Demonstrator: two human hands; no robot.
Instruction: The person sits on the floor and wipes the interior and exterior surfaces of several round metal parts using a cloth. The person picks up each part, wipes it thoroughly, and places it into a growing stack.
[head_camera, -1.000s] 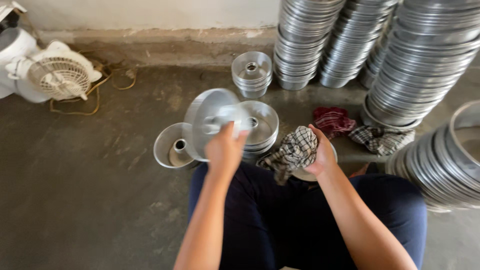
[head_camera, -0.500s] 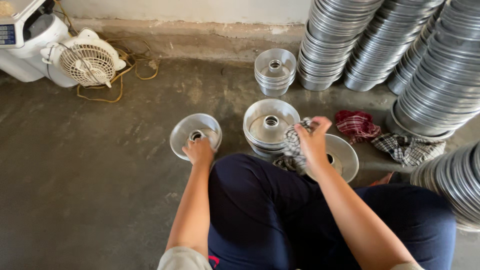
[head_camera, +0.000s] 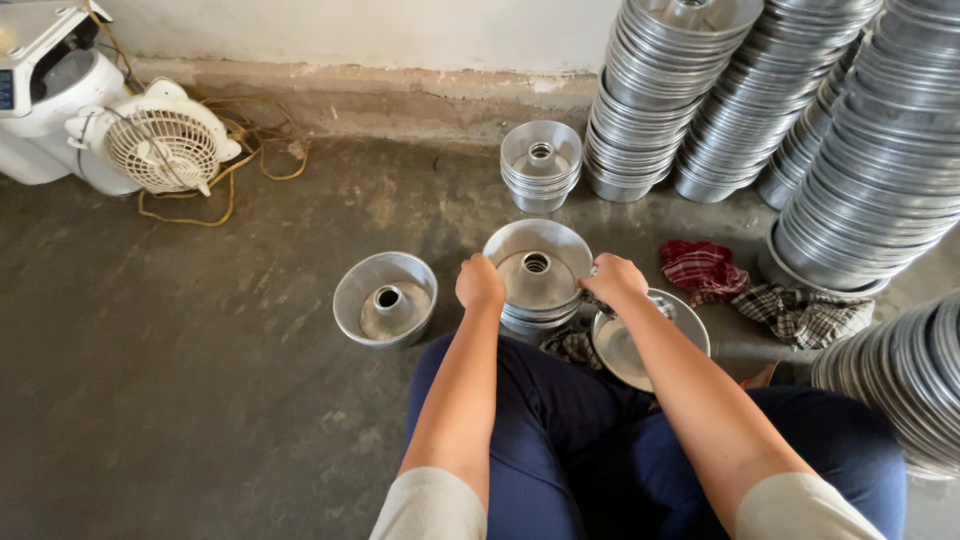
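Observation:
My left hand (head_camera: 479, 284) and my right hand (head_camera: 613, 279) grip opposite sides of the rim of a silver tube cake pan (head_camera: 538, 262), the top one of a short stack on the floor in front of my knees. A single tube pan (head_camera: 385, 300) sits on the floor left of my left hand. A flat round metal pan (head_camera: 630, 350) lies under my right forearm, partly on a checked cloth (head_camera: 572, 347).
Another short stack of tube pans (head_camera: 541, 165) stands near the wall. Tall stacks of metal pans (head_camera: 660, 90) fill the back right and right side (head_camera: 880, 170). A red checked cloth (head_camera: 700, 268) and a grey checked cloth (head_camera: 805, 312) lie at right. A white fan (head_camera: 160, 148) and yellow cord (head_camera: 235, 170) are at back left.
A second ago my left hand held a pan up while my right held the checked cloth. That pan now sits on the stack, the cloth is down, and both hands hold the top pan.

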